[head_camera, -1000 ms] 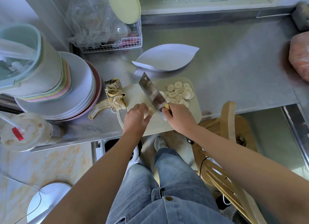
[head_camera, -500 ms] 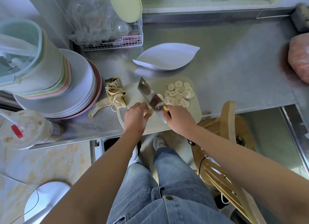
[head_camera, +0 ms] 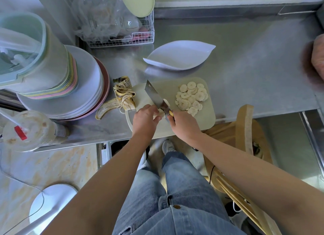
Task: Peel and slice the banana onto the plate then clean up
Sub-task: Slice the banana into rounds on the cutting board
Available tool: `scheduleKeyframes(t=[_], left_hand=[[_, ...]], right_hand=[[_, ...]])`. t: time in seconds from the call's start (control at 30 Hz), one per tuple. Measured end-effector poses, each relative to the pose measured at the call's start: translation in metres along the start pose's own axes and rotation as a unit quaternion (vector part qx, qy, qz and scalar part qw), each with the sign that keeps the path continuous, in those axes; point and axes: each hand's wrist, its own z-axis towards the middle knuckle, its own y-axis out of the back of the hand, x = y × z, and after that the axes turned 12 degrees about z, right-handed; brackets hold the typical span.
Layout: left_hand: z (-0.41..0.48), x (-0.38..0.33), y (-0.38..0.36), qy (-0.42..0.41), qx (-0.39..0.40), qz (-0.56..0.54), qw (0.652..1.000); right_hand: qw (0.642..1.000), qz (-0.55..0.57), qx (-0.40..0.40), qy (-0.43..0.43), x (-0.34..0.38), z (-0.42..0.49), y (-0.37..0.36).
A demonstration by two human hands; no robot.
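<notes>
left grip (head_camera: 144, 119) curled round banana stub (head_camera: 160, 112), which lay on cutting board (head_camera: 206, 119) | right grip (head_camera: 184, 125) closed round cleaver (head_camera: 154, 94) handle, blade touching stub beside left fingertips | slices (head_camera: 192, 98) piled just beyond right grip | plate (head_camera: 178, 56) farther beyond both, on desk (head_camera: 254, 68)

No word, number or brand is legible. The red sticker (head_camera: 20, 133) on the plastic cup (head_camera: 40, 127) and the yellow mark (head_camera: 171, 113) at the cleaver (head_camera: 155, 96) handle are too small to read.
</notes>
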Motion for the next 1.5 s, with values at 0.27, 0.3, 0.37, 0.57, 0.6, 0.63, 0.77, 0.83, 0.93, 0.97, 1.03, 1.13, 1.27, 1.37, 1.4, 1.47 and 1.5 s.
scheduleKeyframes(t=[0.27,0.3,0.37,0.57,0.6,0.63,0.77,0.83,0.93,0.97,1.03,1.13,1.27,1.37,1.4,1.47,1.5], left_hand=[[-0.004,0.003,0.001,-0.027,-0.018,0.004,0.999],[-0.005,0.003,0.002,-0.032,-0.019,0.008,0.999],[-0.004,0.005,0.001,-0.038,-0.018,0.010,0.999],[-0.003,0.004,0.001,-0.032,-0.015,0.014,0.999],[-0.003,0.004,0.001,-0.029,-0.013,0.015,0.999],[-0.002,0.003,0.001,-0.025,-0.011,0.016,0.999],[-0.002,0.004,0.001,-0.019,-0.008,0.016,1.000],[-0.002,0.004,0.001,-0.023,-0.009,0.012,1.000],[-0.003,0.004,0.001,-0.022,-0.015,0.006,1.000],[-0.003,0.004,0.000,-0.023,-0.017,0.005,1.000],[-0.003,0.004,0.000,-0.025,-0.019,0.004,1.000],[-0.002,0.004,0.000,-0.023,-0.015,0.006,1.000],[-0.001,0.004,0.000,-0.017,-0.010,0.008,1.000],[-0.001,0.004,0.000,-0.017,-0.011,0.006,1.000],[-0.001,0.004,0.000,-0.018,-0.012,0.005,1.000],[-0.002,0.004,-0.001,-0.018,-0.014,0.005,1.000],[-0.001,0.004,-0.001,-0.018,-0.014,0.006,1.000]], right_hand=[[0.999,0.032,0.004,-0.016,-0.001,0.001,0.007],[0.999,0.039,0.002,-0.016,-0.002,0.000,0.010],[0.999,0.047,-0.002,-0.011,-0.002,-0.001,0.014],[0.999,0.039,0.010,-0.008,-0.002,-0.006,0.023],[0.999,0.039,0.012,-0.009,-0.002,-0.006,0.022],[0.999,0.040,0.013,-0.009,-0.002,-0.005,0.021],[0.999,0.038,0.012,-0.009,-0.003,-0.006,0.018],[0.999,0.049,0.002,-0.012,-0.003,-0.005,0.019],[0.998,0.058,-0.006,-0.009,0.000,-0.003,0.022],[0.999,0.054,-0.002,-0.006,0.001,-0.003,0.024],[0.999,0.048,0.005,0.000,0.003,-0.004,0.026],[0.999,0.039,0.008,0.000,0.003,-0.004,0.027],[0.999,0.031,0.018,-0.008,0.002,-0.006,0.025],[0.999,0.038,0.013,-0.010,0.000,-0.010,0.026],[0.999,0.036,0.008,-0.009,-0.001,-0.009,0.027],[0.999,0.031,0.010,-0.009,-0.001,-0.008,0.029],[0.999,0.031,0.015,-0.008,0.000,-0.008,0.030]])
